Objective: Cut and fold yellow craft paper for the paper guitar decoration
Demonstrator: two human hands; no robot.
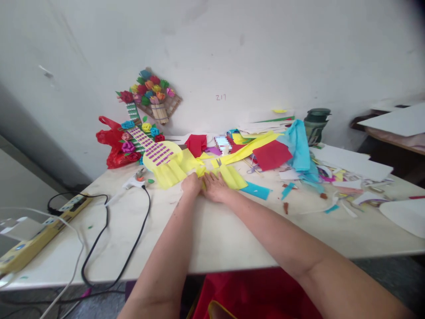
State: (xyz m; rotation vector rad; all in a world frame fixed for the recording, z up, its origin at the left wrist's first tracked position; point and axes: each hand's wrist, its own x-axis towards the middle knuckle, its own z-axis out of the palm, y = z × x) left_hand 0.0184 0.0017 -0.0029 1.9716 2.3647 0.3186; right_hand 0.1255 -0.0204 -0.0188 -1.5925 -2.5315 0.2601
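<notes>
Yellow crepe paper (234, 176) lies in pieces on the table, reaching out on both sides of my hands. My left hand (191, 184) is closed on the near edge of the crepe paper, its fingertips mostly hidden. Right beside it, my right hand (214, 188) lies with fingers stretched out flat, pressing on the same paper. Just left of my hands, a guitar-shaped paper craft (162, 153) with a yellow rounded end and purple strips has crepe paper along its lower side. Small scissors (218, 162) show just beyond my right hand.
A glue gun (135, 179) and black cord (108, 226) lie left, near a power strip (49, 228). Red paper (272, 155), blue crepe paper (300, 146), a dark bottle (316, 126) and paper scraps (348, 184) cover the right. Paper flowers (152, 88) lean on the wall.
</notes>
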